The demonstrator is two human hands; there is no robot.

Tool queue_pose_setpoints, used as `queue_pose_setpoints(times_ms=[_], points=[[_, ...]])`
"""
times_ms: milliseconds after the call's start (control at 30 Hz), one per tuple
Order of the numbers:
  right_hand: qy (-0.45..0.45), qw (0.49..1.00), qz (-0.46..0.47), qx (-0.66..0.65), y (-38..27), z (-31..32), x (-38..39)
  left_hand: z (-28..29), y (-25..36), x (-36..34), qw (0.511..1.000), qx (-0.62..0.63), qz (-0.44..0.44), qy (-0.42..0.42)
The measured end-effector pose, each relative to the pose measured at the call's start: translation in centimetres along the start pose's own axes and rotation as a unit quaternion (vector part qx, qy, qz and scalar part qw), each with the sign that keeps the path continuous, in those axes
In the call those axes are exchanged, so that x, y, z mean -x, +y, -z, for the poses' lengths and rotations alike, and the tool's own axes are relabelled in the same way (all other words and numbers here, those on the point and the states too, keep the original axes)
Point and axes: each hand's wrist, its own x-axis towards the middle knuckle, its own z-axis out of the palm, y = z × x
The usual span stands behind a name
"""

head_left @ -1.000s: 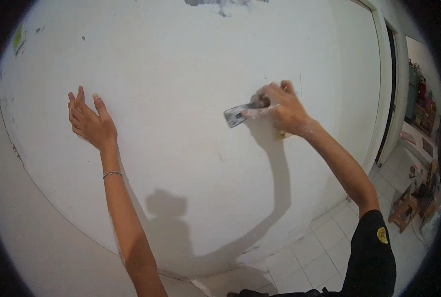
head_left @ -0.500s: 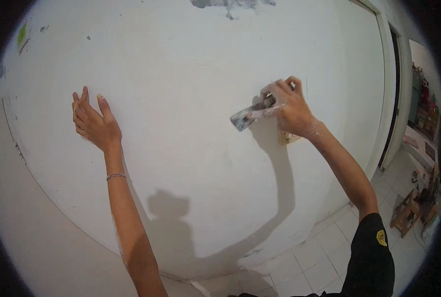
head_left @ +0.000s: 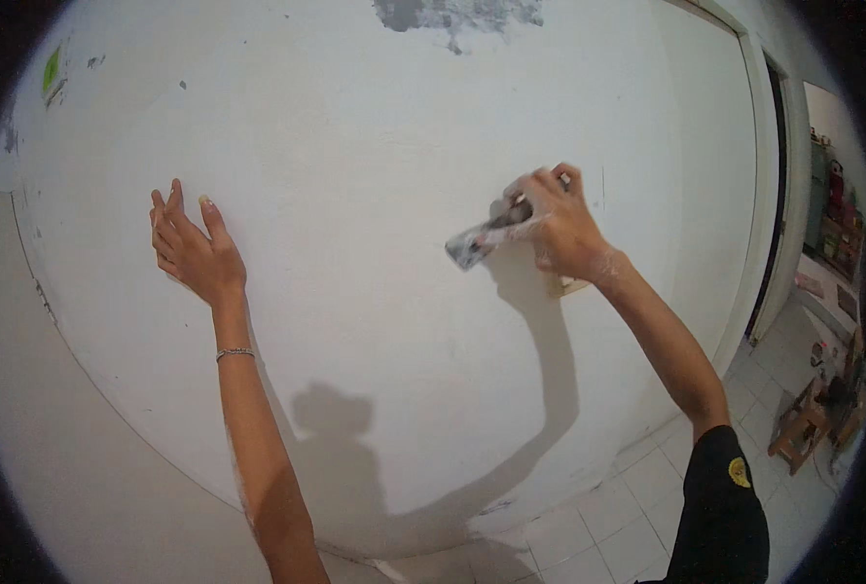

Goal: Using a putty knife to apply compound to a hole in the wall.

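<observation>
My right hand (head_left: 567,229), dusted with white, grips a putty knife (head_left: 468,249) by its dark handle. The metal blade is smeared and points down to the left, at the white wall (head_left: 375,224); whether its edge touches the surface I cannot tell. To the left, my left hand (head_left: 199,248) is open, fingers stretched upward close to the wall, with nothing in it. A thin bracelet (head_left: 234,353) circles that wrist. A beige wall plate (head_left: 573,286) shows partly behind my right wrist. Grey patches (head_left: 457,14) mark the wall's upper part.
A doorway frame (head_left: 766,195) stands at the right. Beyond it a small wooden stool (head_left: 801,428) and assorted household things rest near the tiled floor (head_left: 598,530). A green patch (head_left: 52,70) marks the wall's upper left. Shadows of my head and arm fall on the wall.
My right hand and the putty knife have shifted slightly left and down. The whole view has tilted a little upward, so more of the grey patch shows. My left hand stays open.
</observation>
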Motion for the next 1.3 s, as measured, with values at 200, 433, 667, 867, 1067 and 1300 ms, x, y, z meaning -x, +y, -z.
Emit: queue_pose_setpoints(times_ms=[200, 433, 667, 867, 1067, 1300], points=[[-0.051, 0.997, 0.051, -0.043, -0.6, 0.9, -0.4, 0.1, 0.0, 0.0, 1.0, 0.01, -0.004, 0.002], [-0.103, 0.991, 0.074, -0.054, -0.8, 0.9, -0.7, 0.2, 0.2, 0.0, 1.0, 0.008, 0.006, -0.006], [-0.105, 0.99, 0.068, -0.063, -0.8, 0.9, -0.6, 0.3, 0.3, 0.0, 1.0, 0.016, 0.001, -0.002], [0.015, 1.0, -0.004, -0.02, -0.7, 1.2, -0.6, 0.5, 0.5, 0.1, 1.0, 0.021, 0.007, -0.003], [0.058, 0.998, 0.015, 0.023, 0.0, 1.0, -1.2, 0.5, 0.5, 0.2, 1.0, 0.017, 0.004, -0.004], [0.003, 0.999, 0.051, -0.008, 1.0, 0.7, -1.3, 0.5, 0.6, 0.0, 1.0, 0.014, -0.006, 0.003]])
